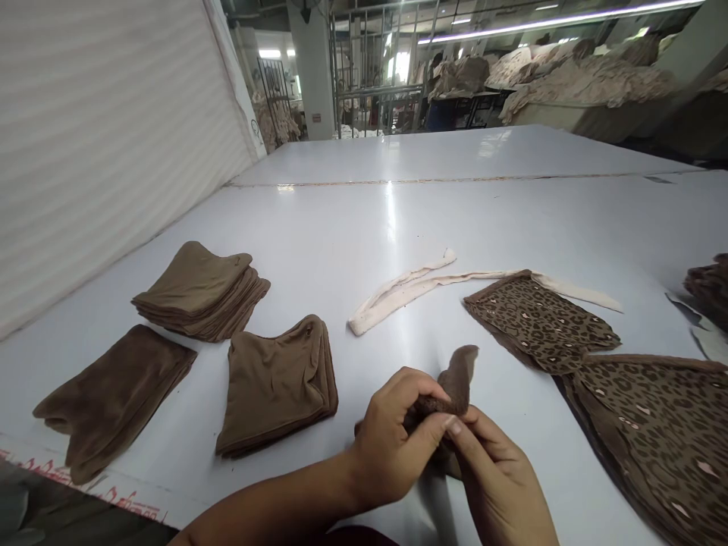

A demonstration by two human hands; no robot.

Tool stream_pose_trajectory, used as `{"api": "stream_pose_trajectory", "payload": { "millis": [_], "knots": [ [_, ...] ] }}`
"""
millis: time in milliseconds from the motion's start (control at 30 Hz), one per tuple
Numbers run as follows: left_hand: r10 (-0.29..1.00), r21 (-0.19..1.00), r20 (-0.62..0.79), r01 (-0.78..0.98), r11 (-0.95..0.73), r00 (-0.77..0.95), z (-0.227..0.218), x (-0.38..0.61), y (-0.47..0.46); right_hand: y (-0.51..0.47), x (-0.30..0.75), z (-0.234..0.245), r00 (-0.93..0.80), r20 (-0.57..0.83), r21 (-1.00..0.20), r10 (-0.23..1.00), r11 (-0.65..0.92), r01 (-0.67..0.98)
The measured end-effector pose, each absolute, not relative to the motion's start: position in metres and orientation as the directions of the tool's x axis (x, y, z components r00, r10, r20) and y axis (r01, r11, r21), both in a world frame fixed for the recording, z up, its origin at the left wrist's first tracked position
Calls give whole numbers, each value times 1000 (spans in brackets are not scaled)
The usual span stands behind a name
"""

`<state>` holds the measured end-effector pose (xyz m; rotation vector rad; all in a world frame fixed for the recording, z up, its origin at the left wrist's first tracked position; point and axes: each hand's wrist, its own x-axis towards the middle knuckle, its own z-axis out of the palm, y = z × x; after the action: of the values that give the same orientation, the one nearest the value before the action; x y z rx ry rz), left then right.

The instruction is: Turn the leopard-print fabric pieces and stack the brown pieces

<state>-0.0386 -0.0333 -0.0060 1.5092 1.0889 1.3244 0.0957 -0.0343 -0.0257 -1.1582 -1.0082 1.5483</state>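
My left hand (392, 440) and my right hand (500, 485) meet near the front edge of the white table (398, 220). Both pinch one small brown fabric piece (458, 379), whose tip sticks up above my fingers. Just right of my hands lie leopard-print fabric pieces (540, 322), a larger leopard-print piece (654, 432) among them. A cream fabric strip (398, 292) lies beyond my hands, partly under the leopard print.
Three stacks of brown cut pieces sit at the left: one stack (202, 292) farther back, one (278, 383) near my left hand, one (114, 398) by the table's front-left corner. More dark fabric (710, 284) lies at the right edge. A corrugated white wall (102, 129) borders the left.
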Motion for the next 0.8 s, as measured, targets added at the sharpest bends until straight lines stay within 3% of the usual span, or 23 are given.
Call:
{"api": "stream_pose_trajectory", "payload": {
  "millis": [133, 267, 333, 467, 633, 800],
  "knots": [
    [991, 992, 70, -110, -57, 112, -9, -42, -27, -33, 100, -18, -75, -150, -988, 986, -149, 29],
    [991, 991, 43, -133, -26, 129, -10, -47, -20, -29, 104, -8, 11, 168, -931, 986, 155, 331],
    [980, 987, 112, -129, -91, 165, -9, -48, -19, -26, 107, -5, -80, 212, -921, 974, 227, 316],
    [947, 967, 254, -37, -252, 196, -5, -48, -21, -24, 108, 4, -161, 37, -989, 986, 59, 137],
    [970, 991, 135, -6, -137, 201, -7, -49, -21, -29, 104, 12, -189, -101, -993, 977, -86, 85],
    [978, 997, 74, -1, -75, 197, -4, -51, -18, -27, 107, 5, -273, 27, -991, 962, 62, 121]
  ]
}}
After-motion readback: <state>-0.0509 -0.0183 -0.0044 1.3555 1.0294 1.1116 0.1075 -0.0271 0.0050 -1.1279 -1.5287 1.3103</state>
